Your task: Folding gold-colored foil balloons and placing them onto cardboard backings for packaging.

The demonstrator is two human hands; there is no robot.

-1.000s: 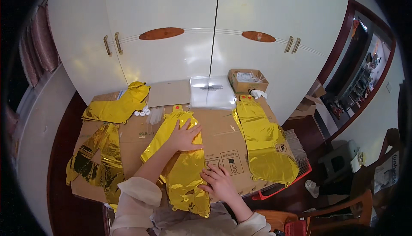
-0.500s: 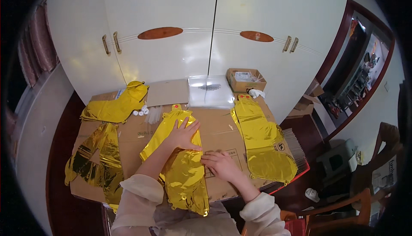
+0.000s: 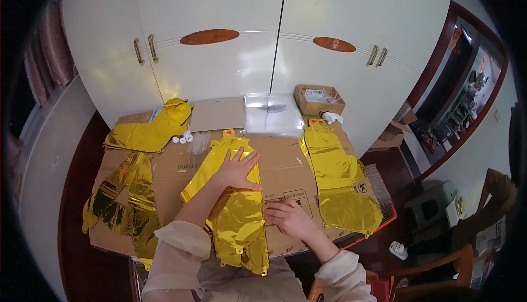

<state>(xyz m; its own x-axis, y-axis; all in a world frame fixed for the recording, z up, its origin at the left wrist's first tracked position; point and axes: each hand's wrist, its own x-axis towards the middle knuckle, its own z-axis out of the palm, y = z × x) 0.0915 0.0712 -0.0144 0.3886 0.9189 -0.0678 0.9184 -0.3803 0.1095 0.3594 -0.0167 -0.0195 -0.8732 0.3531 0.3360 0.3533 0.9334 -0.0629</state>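
Soft, even indoor light falls on the glossy white double-door wardrobe (image 3: pixel 274 44), the brightest surface, with a mild sheen but no harsh glare. Below the wardrobe, the crinkled gold foil balloon (image 3: pixel 236 214) throws bright specular glints, and the clear plastic sleeve pile (image 3: pixel 273 114) just under the doors shines pale. Left and right of the wardrobe the room sinks into dimness. Fisheye distortion bows the door edges, and black vignetting rings the corners. Focus is fairly sharp at the centre.

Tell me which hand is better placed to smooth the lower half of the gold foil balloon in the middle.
Probably the right hand: it rests at the right edge of the gold foil balloon, level with its lower half. The left hand lies flat across the upper part, pinning it to the cardboard sheet.
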